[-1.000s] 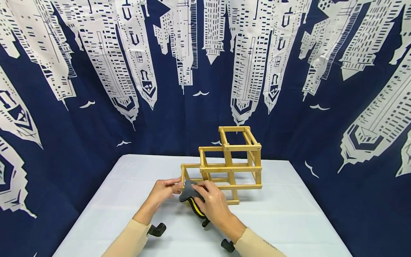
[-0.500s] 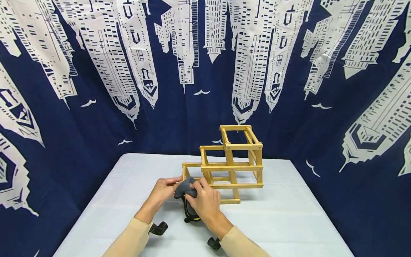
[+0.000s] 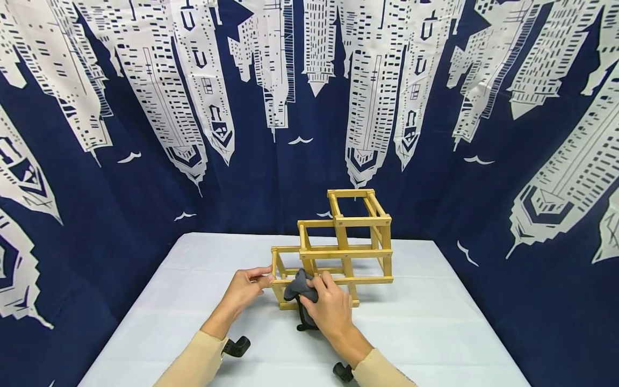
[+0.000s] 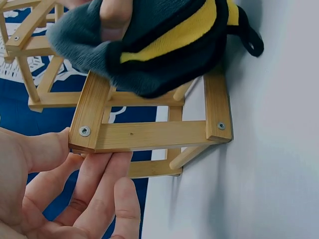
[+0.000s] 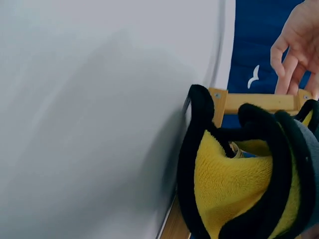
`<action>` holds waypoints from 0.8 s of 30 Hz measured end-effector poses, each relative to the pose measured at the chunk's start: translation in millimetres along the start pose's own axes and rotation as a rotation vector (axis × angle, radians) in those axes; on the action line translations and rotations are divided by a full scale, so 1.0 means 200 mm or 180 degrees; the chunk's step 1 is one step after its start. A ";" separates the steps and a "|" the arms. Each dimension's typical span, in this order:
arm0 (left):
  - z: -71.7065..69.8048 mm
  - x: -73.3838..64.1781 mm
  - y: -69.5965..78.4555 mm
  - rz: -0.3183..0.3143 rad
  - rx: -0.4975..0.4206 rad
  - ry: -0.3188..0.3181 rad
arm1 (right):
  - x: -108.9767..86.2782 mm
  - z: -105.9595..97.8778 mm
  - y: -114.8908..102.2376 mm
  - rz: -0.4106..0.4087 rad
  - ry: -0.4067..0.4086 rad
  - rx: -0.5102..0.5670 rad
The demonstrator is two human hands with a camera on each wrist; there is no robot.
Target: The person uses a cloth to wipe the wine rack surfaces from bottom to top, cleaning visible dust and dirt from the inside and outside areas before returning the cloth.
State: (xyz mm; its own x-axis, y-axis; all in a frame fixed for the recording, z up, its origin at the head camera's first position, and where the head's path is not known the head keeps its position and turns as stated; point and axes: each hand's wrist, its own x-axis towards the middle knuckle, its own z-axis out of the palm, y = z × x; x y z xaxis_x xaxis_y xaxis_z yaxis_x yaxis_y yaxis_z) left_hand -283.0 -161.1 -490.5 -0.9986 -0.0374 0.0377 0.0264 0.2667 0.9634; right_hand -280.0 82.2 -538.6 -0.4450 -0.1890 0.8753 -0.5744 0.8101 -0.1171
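Observation:
A stepped wooden rack (image 3: 345,255) of thin slats and dowels stands on the white table. My left hand (image 3: 244,290) pinches its lower-left front corner, thumb on one side and fingertips on the other, as the left wrist view shows. My right hand (image 3: 331,307) grips a bunched microfiber cleaning cloth (image 3: 299,285), grey on one side and yellow on the other with black edging. The cloth lies against the front of the rack's lowest tier, part of it hanging down. In the right wrist view, the cloth's yellow side (image 5: 229,184) covers much of the rack's front.
The white-covered table (image 3: 435,322) extends around the rack. Behind it hangs a dark blue curtain (image 3: 251,199) printed with white buildings and birds. A black wrist-camera mount (image 3: 237,346) sits at the left wrist, and another (image 3: 343,372) at the right.
My right hand moved the cloth left along the rack's lower front, then back right to where it is now. My left hand has kept its hold on the corner.

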 end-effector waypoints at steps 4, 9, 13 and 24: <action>0.00 0.00 0.00 0.0049 -0.0004 -0.0018 | -0.02 -0.04 0.05 -0.0080 0.0011 -0.0061; -0.01 0.01 0.00 0.0051 0.0009 -0.0032 | -0.04 -0.09 0.16 -0.0065 0.0071 -0.0106; -0.01 0.01 0.01 0.0014 0.0022 -0.0003 | -0.06 -0.16 0.29 -0.0013 0.0134 -0.0124; -0.01 0.02 0.01 0.0062 0.0043 -0.0062 | -0.15 -0.39 0.64 0.0256 0.0259 -0.0182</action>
State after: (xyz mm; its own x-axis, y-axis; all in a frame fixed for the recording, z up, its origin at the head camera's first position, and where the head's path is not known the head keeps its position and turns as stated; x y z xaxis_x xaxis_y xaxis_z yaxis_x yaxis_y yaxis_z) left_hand -286.9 -163.0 -488.1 -0.9986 -0.0134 0.0510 0.0452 0.2802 0.9589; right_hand -287.2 235.3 -542.5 -0.4296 -0.0784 0.8996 -0.4979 0.8516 -0.1635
